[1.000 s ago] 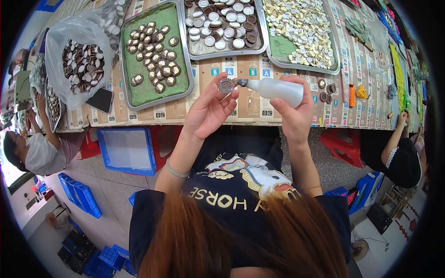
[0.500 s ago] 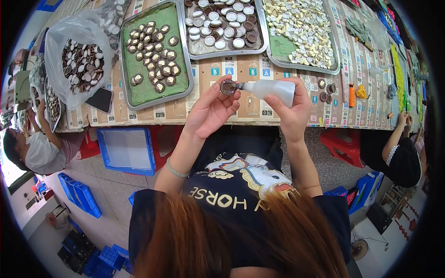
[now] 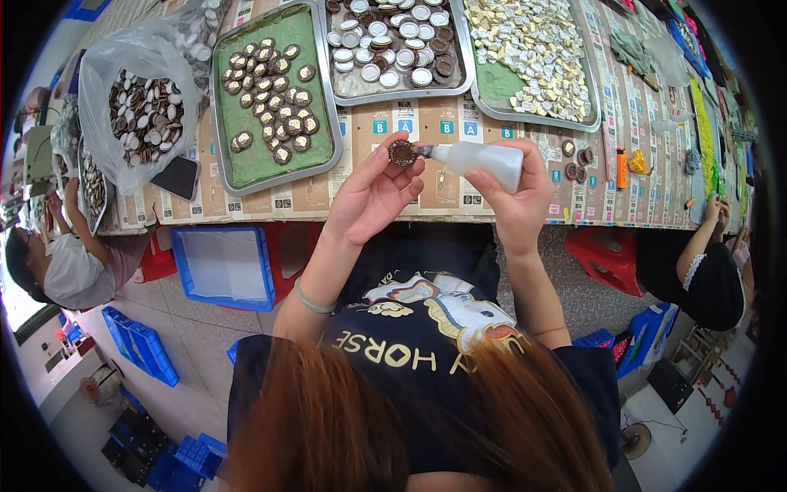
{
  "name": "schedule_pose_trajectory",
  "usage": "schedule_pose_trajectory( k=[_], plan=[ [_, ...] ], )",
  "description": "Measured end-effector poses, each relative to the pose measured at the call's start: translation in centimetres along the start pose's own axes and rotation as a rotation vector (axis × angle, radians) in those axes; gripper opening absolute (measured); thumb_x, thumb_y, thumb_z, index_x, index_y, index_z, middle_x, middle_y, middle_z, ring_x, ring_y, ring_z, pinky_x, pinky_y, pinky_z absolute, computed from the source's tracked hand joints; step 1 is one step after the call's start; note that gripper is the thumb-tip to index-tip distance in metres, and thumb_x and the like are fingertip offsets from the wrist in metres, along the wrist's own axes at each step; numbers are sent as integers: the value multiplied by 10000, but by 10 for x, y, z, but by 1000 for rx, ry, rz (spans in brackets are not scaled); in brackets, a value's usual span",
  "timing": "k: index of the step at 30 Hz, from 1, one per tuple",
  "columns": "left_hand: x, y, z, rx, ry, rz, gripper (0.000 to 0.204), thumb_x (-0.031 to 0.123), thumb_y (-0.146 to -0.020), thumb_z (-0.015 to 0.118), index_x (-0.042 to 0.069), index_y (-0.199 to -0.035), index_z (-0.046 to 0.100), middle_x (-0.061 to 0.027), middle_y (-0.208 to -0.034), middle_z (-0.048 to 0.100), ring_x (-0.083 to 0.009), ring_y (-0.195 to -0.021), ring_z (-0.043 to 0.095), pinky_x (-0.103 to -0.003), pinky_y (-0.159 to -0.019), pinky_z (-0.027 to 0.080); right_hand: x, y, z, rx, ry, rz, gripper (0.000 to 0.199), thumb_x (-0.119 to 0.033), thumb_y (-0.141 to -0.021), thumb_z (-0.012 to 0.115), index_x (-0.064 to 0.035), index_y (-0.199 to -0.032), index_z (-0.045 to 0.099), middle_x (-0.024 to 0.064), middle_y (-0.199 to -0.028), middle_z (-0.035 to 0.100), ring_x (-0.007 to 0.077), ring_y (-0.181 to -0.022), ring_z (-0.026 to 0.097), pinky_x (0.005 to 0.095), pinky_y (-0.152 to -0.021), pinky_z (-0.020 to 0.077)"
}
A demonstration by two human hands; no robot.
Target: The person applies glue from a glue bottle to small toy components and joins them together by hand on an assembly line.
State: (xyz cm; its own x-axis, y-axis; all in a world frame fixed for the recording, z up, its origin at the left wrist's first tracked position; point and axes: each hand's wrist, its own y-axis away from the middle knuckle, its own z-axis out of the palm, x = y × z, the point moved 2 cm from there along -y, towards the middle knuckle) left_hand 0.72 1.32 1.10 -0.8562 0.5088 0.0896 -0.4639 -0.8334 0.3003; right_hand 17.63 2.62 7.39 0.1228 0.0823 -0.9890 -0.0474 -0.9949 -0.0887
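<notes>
Between the thumb and fingertips of my left hand [image 3: 379, 193] is a brown bottle cap [image 3: 402, 153] with a crimped rim, its face turned up. My right hand [image 3: 525, 197] is wrapped around a white squeeze bottle [image 3: 484, 162], held nearly level with its nozzle pointing left. The bottle's dark tip is at the right edge of the cap; whether it touches cannot be made out. Beyond my hands, a green-lined metal tray [image 3: 238, 168] carries several brown caps with pale pieces on their faces.
Another tray [image 3: 393, 96] holds loose brown and silver caps; a third tray [image 3: 566, 123] holds small gold and white pieces. A plastic bag [image 3: 94, 131] of caps, a phone [image 3: 177, 178] and an orange lighter [image 3: 621, 168] lie on the table. People sit at both sides.
The bottle cap has tilted slightly, and its face looks darker now. My right hand and the squeeze bottle have shifted very little.
</notes>
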Motion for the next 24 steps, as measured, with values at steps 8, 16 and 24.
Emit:
schedule_pose_trajectory(
  k=[8, 16, 24],
  plan=[
    [4, 2, -6, 122, -128, 52, 293, 169, -839, 502, 69, -1106, 434, -84, -1008, 513, -174, -930, 501, -289, -807, 425, 2, -2, -7, 34, -276, 134, 297, -71, -683, 685, -16, -902, 492, 43, -810, 558, 88, -726, 537, 203, -602, 440],
    [12, 0, 9, 133, -359, 213, 277, 60, -812, 511, 30, -1083, 465, -89, -1076, 506, -179, -1012, 479, -280, -834, 413, 46, -21, -6, -44, 31, 139, 350, -62, -680, 651, -11, -970, 462, 75, -872, 579, 124, -797, 550, 232, -691, 430],
    [12, -9, 7, -160, -364, 371, 335, -78, -759, 495, 40, -1072, 507, -108, -1207, 435, -246, -1141, 393, -330, -952, 353, 76, -21, -1, -128, 348, -44, 386, -93, -675, 641, -15, -1016, 477, 123, -913, 563, 237, -850, 561, 301, -723, 438]
  ],
)
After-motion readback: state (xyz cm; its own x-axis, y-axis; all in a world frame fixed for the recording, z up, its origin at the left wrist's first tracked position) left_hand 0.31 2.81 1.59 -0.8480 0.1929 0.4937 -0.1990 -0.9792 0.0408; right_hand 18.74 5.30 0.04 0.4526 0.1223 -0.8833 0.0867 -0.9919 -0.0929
